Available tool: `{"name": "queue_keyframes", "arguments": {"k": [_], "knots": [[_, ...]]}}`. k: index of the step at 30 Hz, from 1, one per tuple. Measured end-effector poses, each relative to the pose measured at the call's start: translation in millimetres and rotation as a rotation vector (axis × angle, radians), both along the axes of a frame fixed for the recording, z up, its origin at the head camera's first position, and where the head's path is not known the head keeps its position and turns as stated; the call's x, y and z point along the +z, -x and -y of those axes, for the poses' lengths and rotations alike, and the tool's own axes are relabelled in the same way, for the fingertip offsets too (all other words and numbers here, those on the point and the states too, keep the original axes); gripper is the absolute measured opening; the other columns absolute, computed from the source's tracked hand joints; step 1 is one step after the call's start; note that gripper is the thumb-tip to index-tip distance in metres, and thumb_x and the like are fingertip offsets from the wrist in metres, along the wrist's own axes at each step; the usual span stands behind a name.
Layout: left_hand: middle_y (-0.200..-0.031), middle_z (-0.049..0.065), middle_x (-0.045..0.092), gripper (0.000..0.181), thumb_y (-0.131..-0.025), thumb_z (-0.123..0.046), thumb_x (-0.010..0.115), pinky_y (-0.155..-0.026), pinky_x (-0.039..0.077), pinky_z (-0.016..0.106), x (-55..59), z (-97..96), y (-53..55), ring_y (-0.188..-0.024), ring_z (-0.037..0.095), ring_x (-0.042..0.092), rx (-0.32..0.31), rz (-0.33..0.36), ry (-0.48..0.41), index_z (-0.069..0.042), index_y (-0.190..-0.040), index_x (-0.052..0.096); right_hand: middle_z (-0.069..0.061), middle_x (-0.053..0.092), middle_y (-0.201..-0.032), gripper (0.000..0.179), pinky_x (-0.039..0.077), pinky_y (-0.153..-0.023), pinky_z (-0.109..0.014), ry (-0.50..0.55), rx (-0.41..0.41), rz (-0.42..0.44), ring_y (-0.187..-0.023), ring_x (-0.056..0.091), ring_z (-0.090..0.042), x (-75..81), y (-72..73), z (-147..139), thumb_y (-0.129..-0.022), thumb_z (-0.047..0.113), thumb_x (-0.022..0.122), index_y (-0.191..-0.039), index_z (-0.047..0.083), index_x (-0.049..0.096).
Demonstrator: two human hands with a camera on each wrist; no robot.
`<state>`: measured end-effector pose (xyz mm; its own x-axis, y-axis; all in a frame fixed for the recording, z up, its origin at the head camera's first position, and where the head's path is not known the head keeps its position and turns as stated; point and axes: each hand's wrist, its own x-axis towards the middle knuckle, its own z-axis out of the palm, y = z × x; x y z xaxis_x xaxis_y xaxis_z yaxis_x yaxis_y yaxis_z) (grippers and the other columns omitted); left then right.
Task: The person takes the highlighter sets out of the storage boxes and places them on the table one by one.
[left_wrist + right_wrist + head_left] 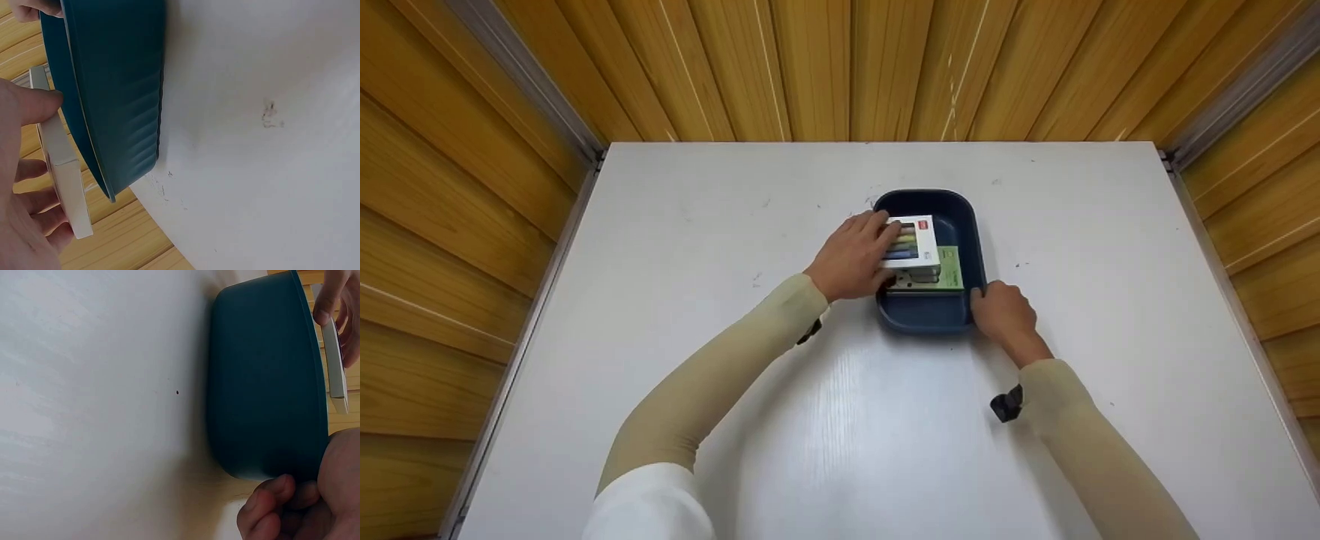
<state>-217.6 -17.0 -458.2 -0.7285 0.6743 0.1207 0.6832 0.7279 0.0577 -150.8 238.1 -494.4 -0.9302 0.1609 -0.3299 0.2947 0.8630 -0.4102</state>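
Note:
My left hand (851, 259) holds a flat white box (926, 241) with a window that shows coloured sticks, over a dark blue plastic bin (922, 313). In the left wrist view, the thumb lies on one edge of the white box (62, 147) and the fingers on the other side, just above the bin's rim (93, 143). My right hand (1005, 311) grips the bin's near right rim; the right wrist view shows its curled fingers (267, 512) against the outer wall (264, 377). Inside the bin lies a green item (951, 268), partly hidden by the box.
The bin stands on a white table (825, 420) with scattered dark marks. Wood-patterned panels (810, 67) rise behind the table and on both sides. Black wrist devices (1006, 405) hang below the sleeves.

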Motion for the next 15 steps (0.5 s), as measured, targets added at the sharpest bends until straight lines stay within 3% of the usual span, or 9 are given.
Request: {"name": "queue_keyframes", "arguments": {"k": [15], "knots": [[-0.146, 0.011, 0.037, 0.068, -0.091, -0.039, 0.060, -0.119, 0.027, 0.038, 1.4, 8.0, 0.7, -0.136, 0.026, 0.037, 0.030, 0.028, 0.011, -0.013, -0.147, 0.032, -0.022, 0.066, -0.090, 0.046, 0.043, -0.057, -0.035, -0.013, 0.015, 0.010, -0.072, 0.057, -0.027, 0.2, 0.3, -1.3, -0.101, 0.030, 0.035, -0.097, -0.006, 0.063]]}}
